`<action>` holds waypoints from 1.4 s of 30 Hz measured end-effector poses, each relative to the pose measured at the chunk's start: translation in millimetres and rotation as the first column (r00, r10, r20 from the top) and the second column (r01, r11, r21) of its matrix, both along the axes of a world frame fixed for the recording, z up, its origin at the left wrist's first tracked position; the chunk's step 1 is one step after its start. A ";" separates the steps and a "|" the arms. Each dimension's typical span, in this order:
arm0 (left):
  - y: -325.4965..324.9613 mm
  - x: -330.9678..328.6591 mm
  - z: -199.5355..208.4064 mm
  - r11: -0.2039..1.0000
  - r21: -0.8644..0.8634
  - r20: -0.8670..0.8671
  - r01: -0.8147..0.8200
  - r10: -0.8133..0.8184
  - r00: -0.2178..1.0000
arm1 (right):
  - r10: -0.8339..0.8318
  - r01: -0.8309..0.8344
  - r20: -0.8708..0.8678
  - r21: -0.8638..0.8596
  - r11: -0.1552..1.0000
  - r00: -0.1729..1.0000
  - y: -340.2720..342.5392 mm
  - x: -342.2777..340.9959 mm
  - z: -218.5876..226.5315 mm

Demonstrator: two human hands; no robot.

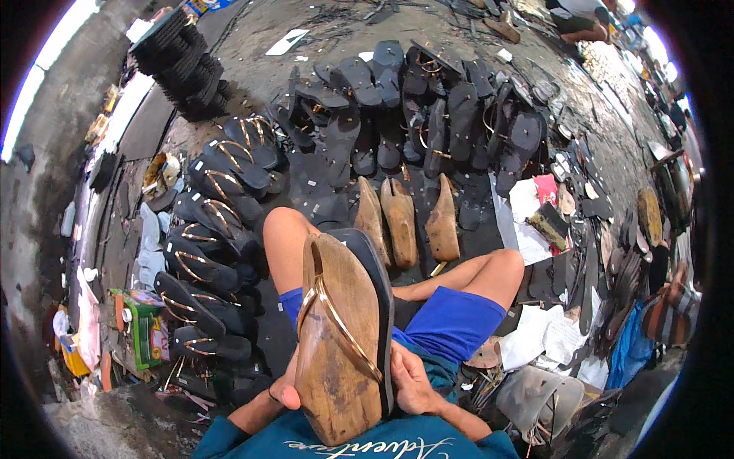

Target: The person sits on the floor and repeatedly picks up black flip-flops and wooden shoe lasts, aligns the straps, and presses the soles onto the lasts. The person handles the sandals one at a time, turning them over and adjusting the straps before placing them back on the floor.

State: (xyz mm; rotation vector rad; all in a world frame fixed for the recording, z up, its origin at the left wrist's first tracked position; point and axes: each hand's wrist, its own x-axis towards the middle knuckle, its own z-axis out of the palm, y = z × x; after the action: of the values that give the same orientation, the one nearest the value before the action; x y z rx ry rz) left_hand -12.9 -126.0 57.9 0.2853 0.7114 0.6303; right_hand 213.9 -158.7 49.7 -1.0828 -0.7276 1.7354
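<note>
Close in front of me is a wooden shoe last (336, 382), toe end up, with gold thong straps (336, 321) stretched over it. A black flip-flop sole (375, 283) lies along its right side, slightly apart from the wood at the toe. My left hand (287, 389) grips the last low on its left, thumb showing and the other fingers hidden behind it. With fingers curled in, my right hand (413, 379) presses on the sole's outer edge near the heel. Beyond my legs stand three more wooden lasts (399, 222).
Rows of black flip-flops with gold straps (218, 183) line my left. More black sandals and soles (462, 111) are piled ahead, with a tall stack of black soles (176, 61) at far left. A green can (145, 329), papers (539, 336) and a grey container (539, 398) flank me.
</note>
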 end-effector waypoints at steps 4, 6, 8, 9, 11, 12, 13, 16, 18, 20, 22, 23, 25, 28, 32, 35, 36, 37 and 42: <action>-16.0 -6.7 5.2 0.999 -0.046 0.027 0.022 -0.021 0.999 | 0.017 -0.011 -0.091 0.064 0.998 0.996 5.3 1.9 2.7; -19.6 -7.6 4.2 0.998 -0.055 0.034 0.026 -0.025 0.999 | 0.021 -0.011 -0.073 0.125 0.992 0.997 10.1 5.1 11.4; -21.8 -7.6 3.9 0.998 -0.054 0.033 0.023 -0.021 0.999 | 0.007 0.003 -0.040 0.225 0.974 0.999 13.0 7.4 5.5; -22.2 -8.0 3.6 0.998 -0.056 0.034 0.029 -0.027 0.999 | -0.005 0.012 -0.025 0.275 0.961 1.000 13.3 8.8 0.9; -22.5 -7.3 3.6 0.998 -0.054 0.030 0.031 -0.029 0.999 | 0.004 0.010 -0.040 0.319 0.948 0.999 12.9 12.2 -5.4; -19.2 -6.6 2.4 0.998 -0.047 0.029 0.034 -0.033 0.999 | 0.010 0.001 -0.030 0.332 0.943 0.999 12.7 13.5 -5.9; -15.9 -6.3 0.6 0.998 -0.043 0.018 0.035 -0.034 0.999 | 0.013 -0.006 -0.020 0.345 0.938 1.000 12.0 14.8 -5.8; -2.5 -1.2 -7.3 0.999 -0.017 -0.012 0.046 -0.046 0.999 | 0.148 -0.158 0.067 0.182 0.971 0.987 18.6 20.8 -4.8; 2.5 0.0 -13.3 0.999 -0.006 -0.035 0.041 -0.041 0.999 | 0.148 -0.212 0.243 0.263 0.941 0.959 28.0 18.3 5.6; 7.1 2.2 -17.7 0.999 0.007 -0.055 0.045 -0.044 0.997 | 0.095 -0.153 0.167 0.377 0.913 0.981 30.5 13.2 8.4; 14.8 7.6 -21.9 0.998 0.022 -0.069 0.056 -0.055 0.996 | 0.067 -0.106 0.115 0.375 0.921 0.991 32.4 10.4 7.8; 14.7 7.6 -23.9 0.998 0.026 -0.083 0.056 -0.054 0.995 | 0.104 -0.117 0.057 0.358 0.926 0.993 28.5 10.6 6.9; 19.4 11.6 -28.9 0.998 0.030 -0.096 0.060 -0.056 0.994 | 0.178 -0.148 -0.064 0.326 0.934 0.982 19.1 11.7 5.7; 24.6 14.6 -31.4 0.996 0.051 -0.114 0.071 -0.065 0.991 | 0.157 -0.113 -0.198 0.215 0.970 0.968 3.4 10.1 10.0; 20.4 13.0 -22.5 0.994 0.094 -0.154 0.046 -0.032 0.988 | 0.253 -0.268 -0.457 0.034 0.963 0.853 0.5 11.6 12.2; 25.1 18.5 -14.0 0.984 0.179 -0.189 0.027 0.008 0.982 | 0.334 -0.353 -0.527 0.067 0.933 0.782 6.5 -2.8 -23.1; 31.0 22.4 -8.6 0.974 0.226 -0.209 0.002 0.046 0.977 | 0.275 -0.284 -0.476 0.054 0.957 0.835 9.5 -10.0 -27.6; 36.4 25.1 -3.6 0.959 0.281 -0.228 -0.029 0.096 0.969 | 0.245 -0.237 -0.370 0.068 0.969 0.896 15.0 -10.3 -34.4; 78.2 70.1 11.5 0.795 0.590 -0.276 -0.143 0.364 0.889 | -0.137 0.150 -0.061 0.348 0.925 0.989 51.8 25.2 -10.0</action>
State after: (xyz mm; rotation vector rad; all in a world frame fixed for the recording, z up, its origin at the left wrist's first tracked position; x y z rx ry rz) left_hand 57.2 -47.7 69.4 0.8861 0.9382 1.0670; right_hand 239.1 -106.9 39.7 -0.8331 -0.8756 1.4282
